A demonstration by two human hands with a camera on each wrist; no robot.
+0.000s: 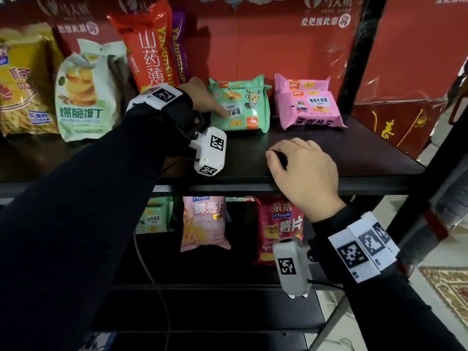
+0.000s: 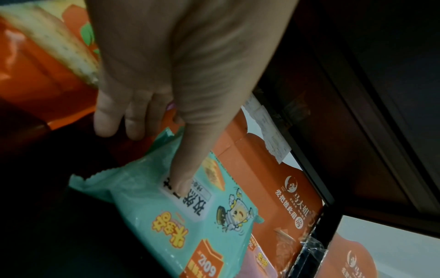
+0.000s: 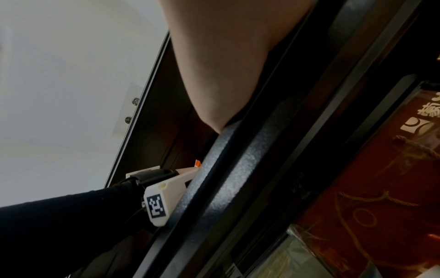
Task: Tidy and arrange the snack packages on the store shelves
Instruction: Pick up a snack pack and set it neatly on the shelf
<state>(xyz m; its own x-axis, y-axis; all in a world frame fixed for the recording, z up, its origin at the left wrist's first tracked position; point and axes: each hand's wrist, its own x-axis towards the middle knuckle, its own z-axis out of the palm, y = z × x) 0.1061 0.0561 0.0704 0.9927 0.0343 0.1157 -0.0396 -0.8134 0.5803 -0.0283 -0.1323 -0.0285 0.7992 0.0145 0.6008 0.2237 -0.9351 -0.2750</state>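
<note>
Head view puts my left hand on the mint-green plastic snack packet, thumb on top, fingers curled behind its left end, gripping it. The packet lies flat on the black upper shelf, long axis left-right, print upside down toward me. My right hand rests loosely curled, holding nothing, on the shelf's front edge, farther off.

My right hand rests against the dark shelf edge. My left sleeve and its wrist camera reach in below. Fingers seem hidden.
</note>
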